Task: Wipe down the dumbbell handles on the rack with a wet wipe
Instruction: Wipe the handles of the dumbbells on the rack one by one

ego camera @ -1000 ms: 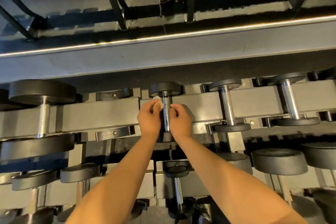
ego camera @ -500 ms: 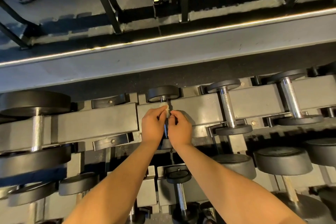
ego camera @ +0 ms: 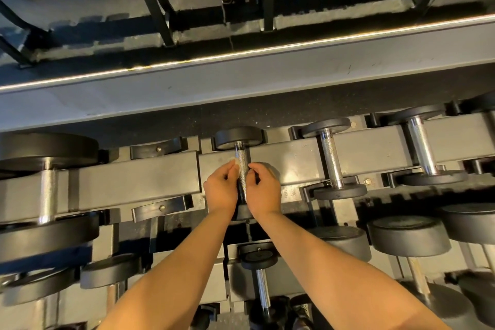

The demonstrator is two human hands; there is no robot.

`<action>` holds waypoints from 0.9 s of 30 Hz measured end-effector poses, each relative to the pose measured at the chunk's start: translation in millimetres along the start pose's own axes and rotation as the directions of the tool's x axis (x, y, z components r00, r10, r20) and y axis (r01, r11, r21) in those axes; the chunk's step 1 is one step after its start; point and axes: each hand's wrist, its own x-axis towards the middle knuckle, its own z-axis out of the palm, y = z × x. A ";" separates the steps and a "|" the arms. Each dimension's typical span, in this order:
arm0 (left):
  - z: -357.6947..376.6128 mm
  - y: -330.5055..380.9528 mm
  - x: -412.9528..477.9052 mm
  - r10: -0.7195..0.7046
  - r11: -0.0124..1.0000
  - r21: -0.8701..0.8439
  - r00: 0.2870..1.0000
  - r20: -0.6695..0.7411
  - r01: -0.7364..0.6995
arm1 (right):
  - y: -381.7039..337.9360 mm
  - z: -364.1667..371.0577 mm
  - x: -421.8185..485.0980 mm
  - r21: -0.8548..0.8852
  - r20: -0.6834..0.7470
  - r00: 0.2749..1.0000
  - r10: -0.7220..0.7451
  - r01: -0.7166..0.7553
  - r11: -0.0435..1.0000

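Our left hand (ego camera: 221, 190) pinches a pale wet wipe (ego camera: 232, 164) against the knurled chrome dumbbell handle (ego camera: 242, 161) on the top tier of the grey steel rack (ego camera: 150, 179); right hand (ego camera: 263, 191) curls at the handle's other side — can't tell if it grips. We should wrap the wipe round the knurling, twist, cover full length.
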 end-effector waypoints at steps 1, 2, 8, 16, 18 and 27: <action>1.6 5.7 3.6 -0.003 1.000 -0.018 1.000 -0.018 0.003 | 0.3 0.2 -0.5 -0.009 -0.002 1.000 -0.004 0.004 1.000; 4.3 11.7 8.0 0.003 1.000 -0.018 0.999 -0.036 -0.003 | 0.9 0.8 -0.1 -0.012 -0.008 1.000 -0.007 0.007 1.000; 6.4 7.2 11.9 -0.049 0.998 0.047 0.999 -0.019 0.049 | 1.3 2.5 1.5 0.006 -0.005 1.000 -0.014 0.014 1.000; -5.6 0.7 -32.1 -0.185 0.965 0.189 0.983 0.008 0.180 | -5.6 -5.7 -5.0 0.047 0.022 0.997 0.074 -0.075 0.996; -9.2 2.3 -38.6 -0.206 0.963 0.178 0.978 -0.002 0.203 | -6.0 -8.5 -8.4 0.074 0.051 0.995 0.091 -0.094 0.993; -6.8 19.0 -54.2 0.033 0.997 0.066 0.993 0.116 -0.041 | -17.4 -27.0 -25.0 0.152 0.118 0.992 0.047 -0.065 0.986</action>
